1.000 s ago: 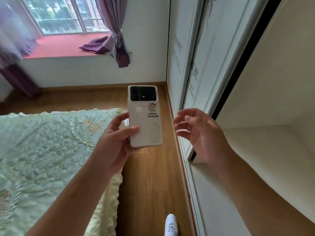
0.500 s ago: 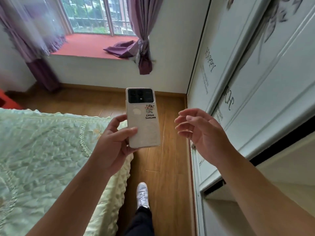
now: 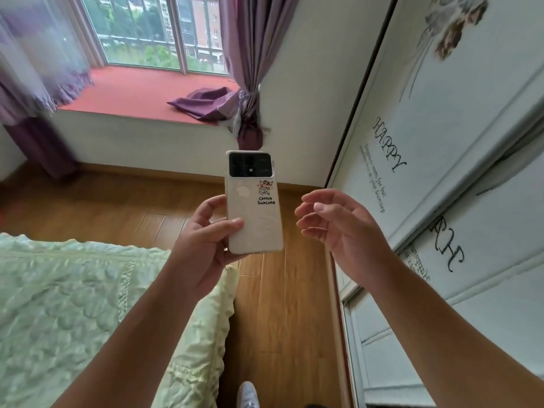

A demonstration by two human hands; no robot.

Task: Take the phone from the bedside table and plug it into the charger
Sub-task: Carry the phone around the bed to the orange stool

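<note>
white-cased phone (image 3: 254, 207) stands upright at frame centre in the left hand (image 3: 203, 245) grip; right hand (image 3: 344, 228) loosely open, empty, just beside it.

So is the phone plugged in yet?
Not plugged in. The phone is held upright in the left hand, back facing the camera, no cable at its bottom edge; no charger is in view.

Bed (image 3: 73, 304) left, wardrobe (image 3: 459, 187) right

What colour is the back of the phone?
White, with a black camera block; the phone shows clearly in the head view.
</note>
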